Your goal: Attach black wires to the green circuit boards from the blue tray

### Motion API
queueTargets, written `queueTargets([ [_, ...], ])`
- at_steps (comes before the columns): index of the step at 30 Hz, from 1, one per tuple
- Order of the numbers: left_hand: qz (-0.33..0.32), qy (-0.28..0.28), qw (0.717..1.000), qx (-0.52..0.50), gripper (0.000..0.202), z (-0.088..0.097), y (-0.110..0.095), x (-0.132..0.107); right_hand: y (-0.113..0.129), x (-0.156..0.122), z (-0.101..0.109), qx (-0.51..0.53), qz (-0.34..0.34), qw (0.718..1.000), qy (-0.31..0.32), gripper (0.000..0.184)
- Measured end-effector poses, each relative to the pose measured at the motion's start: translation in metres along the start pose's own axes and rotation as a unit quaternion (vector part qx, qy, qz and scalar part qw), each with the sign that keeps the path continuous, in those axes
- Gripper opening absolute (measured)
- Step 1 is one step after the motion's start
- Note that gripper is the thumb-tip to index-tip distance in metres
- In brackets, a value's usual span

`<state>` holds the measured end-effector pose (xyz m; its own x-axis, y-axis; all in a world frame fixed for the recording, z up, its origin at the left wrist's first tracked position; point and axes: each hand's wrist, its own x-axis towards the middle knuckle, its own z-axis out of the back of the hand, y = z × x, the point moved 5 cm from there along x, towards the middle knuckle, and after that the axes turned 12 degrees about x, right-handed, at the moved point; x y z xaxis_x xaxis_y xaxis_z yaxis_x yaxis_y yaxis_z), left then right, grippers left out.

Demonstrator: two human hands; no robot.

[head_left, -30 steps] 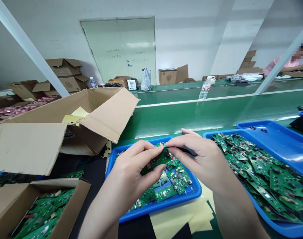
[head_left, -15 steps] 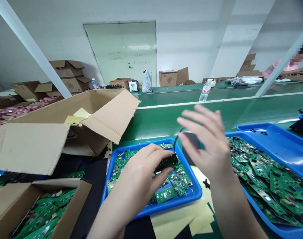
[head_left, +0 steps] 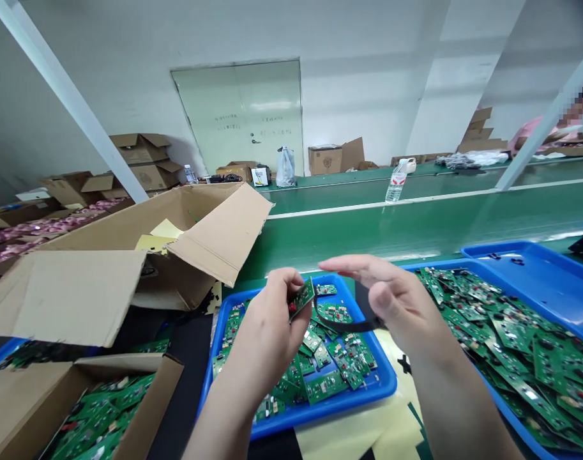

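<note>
Green conveyor desk (head_left: 368,230) fills the middle of the view, running across a white-walled workshop with a pale green door (head_left: 238,121) at the far end and cardboard cartons (head_left: 140,156) piled up off to the left. A co-worker's pink sleeve (head_left: 540,131) shows at the far right, past a plastic water bottle (head_left: 395,182) standing on the far side of the desk.

Closer in, a huge open cardboard box (head_left: 80,294) takes up the left side, flaps everywhere, with a smaller box (head_left: 161,390) below it packed with green boards. Two blue plastic trays sit next to each other: the right tray (head_left: 525,246) carries a big heap of green boards, and the middle tray (head_left: 382,383) has a looser pile and rests on yellowish sheets (head_left: 391,425).

Both hands hover over the middle tray. The left hand (head_left: 272,332) has its grip clamped on a small green circuit board (head_left: 301,299), held up tilted just above the pile. A thin black strip (head_left: 343,327) curves from that board toward the right hand (head_left: 399,303), whose fingers are spread. The strip goes out of sight under the palm, so honestly I can't tell whether that grip is clamped on it.
</note>
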<state>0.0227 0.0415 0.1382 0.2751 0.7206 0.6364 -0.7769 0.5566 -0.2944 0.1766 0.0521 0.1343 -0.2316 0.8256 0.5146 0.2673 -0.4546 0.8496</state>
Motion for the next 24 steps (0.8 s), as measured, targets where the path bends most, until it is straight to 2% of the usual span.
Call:
queueTargets([
  [4, -0.034, 0.061, 0.997, -0.017, 0.022, 0.003, -0.010, 0.000, -0.002, 0.000, -0.004, 0.142, -0.061, 0.985, 0.077, 0.051],
  [7, -0.085, 0.075, 0.993, -0.032, 0.023, 0.007, -0.018, -0.001, -0.002, -0.001, 0.000, 0.175, -0.098, 0.974, 0.103, 0.031],
  [9, -0.110, 0.063, 0.992, -0.029, 0.024, 0.007, -0.020, -0.001, -0.002, 0.000, 0.004, 0.196, -0.110, 0.967, 0.120, 0.023],
  [11, -0.128, 0.038, 0.991, -0.016, 0.028, 0.006, -0.020, -0.001, -0.001, 0.002, 0.011, 0.228, -0.099, 0.960, 0.127, 0.026],
  [13, -0.140, 0.002, 0.990, 0.009, 0.034, 0.005, -0.019, -0.001, -0.001, 0.006, 0.024, 0.256, -0.069, 0.959, 0.098, 0.031],
  [16, -0.148, -0.083, 0.984, 0.049, 0.040, 0.010, -0.015, -0.002, -0.002, 0.012, 0.051, 0.279, -0.014, 0.960, 0.002, 0.029],
  [19, -0.176, -0.163, 0.968, 0.068, 0.046, 0.017, -0.014, -0.003, 0.002, 0.012, 0.070, 0.241, 0.039, 0.965, -0.091, 0.021],
  [21, -0.198, -0.189, 0.959, 0.073, 0.051, 0.019, -0.014, -0.003, 0.006, 0.009, 0.066, 0.169, 0.041, 0.979, -0.105, 0.019],
  [24, -0.207, -0.221, 0.950, 0.078, 0.057, 0.019, -0.013, -0.005, 0.008, 0.003, 0.033, 0.059, -0.027, 0.997, -0.039, 0.018],
])
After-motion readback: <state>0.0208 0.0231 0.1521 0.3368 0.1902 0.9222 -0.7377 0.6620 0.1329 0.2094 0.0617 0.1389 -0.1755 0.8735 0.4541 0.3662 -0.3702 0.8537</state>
